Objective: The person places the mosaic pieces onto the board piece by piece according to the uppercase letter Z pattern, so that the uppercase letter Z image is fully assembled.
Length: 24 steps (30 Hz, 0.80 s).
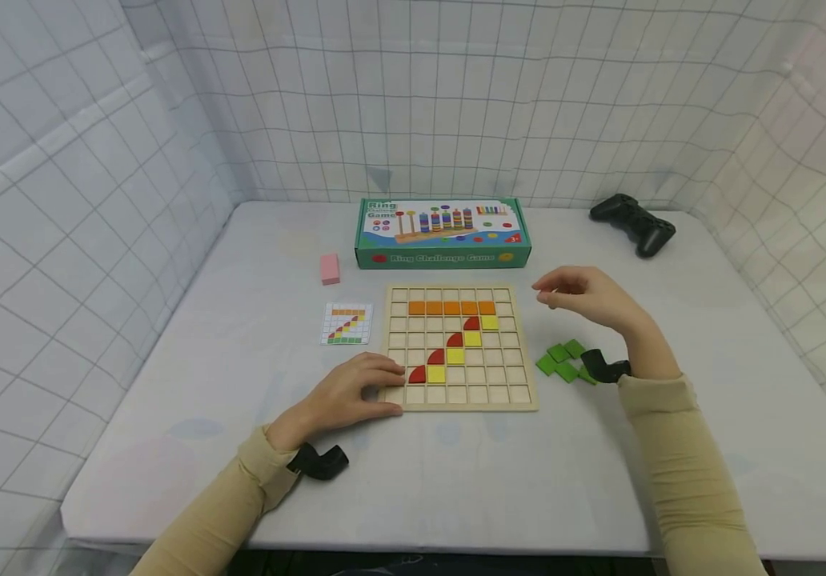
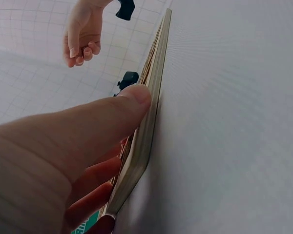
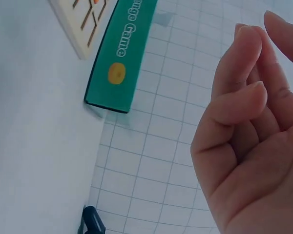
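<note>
One wooden grid board [image 1: 467, 406] lay in front of you on the white table [image 1: 492, 496]; on it you had five orange tiles [image 1: 452, 308] in a single row near the far edge, four red quarter-round tiles [image 1: 455, 341] and four yellow tiles [image 1: 455, 357] paired along a diagonal, which ran from below the right end of the orange row down toward the near left; just right of the board at least five green tiles [image 1: 567, 371] lay in a loose cluster, the exact count uncertain beside your wrist mount.

Your left hand [image 1: 344, 392] was at the board's near left corner; thumb against the near edge, fingers relaxed and spread from it, their tips touching the left side; contact only, as far as you could see, with no tile in the grasp.

Your right hand [image 1: 589, 300] hung in the air right of the board, beyond the green tiles; fingers loosely bent, thumb a little apart from them, nothing held.

Around these: one pattern card [image 1: 346, 324] just left of the board, printed with orange, red, yellow and green shapes; one pink block [image 1: 330, 269] beyond the card; one green game box [image 1: 443, 234] behind the board; one black game controller [image 1: 632, 225] at the far right; two black wrist mounts [image 1: 319, 462], one per arm.
</note>
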### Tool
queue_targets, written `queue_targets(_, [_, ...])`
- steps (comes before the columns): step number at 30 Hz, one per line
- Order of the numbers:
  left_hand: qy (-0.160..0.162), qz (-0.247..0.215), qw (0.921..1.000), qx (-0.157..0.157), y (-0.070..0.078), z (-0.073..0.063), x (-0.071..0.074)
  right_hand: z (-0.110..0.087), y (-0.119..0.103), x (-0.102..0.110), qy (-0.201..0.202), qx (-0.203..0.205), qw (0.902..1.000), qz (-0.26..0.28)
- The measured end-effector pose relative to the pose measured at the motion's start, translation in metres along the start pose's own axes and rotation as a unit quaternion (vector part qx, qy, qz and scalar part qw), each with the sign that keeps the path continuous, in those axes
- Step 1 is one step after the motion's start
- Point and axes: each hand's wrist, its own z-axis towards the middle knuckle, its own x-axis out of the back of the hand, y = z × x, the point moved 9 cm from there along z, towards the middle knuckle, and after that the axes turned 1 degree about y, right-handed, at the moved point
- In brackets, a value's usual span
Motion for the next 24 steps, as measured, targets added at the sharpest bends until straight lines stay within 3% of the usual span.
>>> queue_targets(13, [-0.001,0.014,0.9999,0.003,0.001,0.0,0.002,-0.015,0.049,-0.003,-0.017,-0.048,0.9987,0.002])
queue_targets(24, [-0.001,0.013,0.9998,0.013,-0.003,-0.003,0.006,-0.017,0.075,-0.007,-0.045,-0.045,0.9978,0.018])
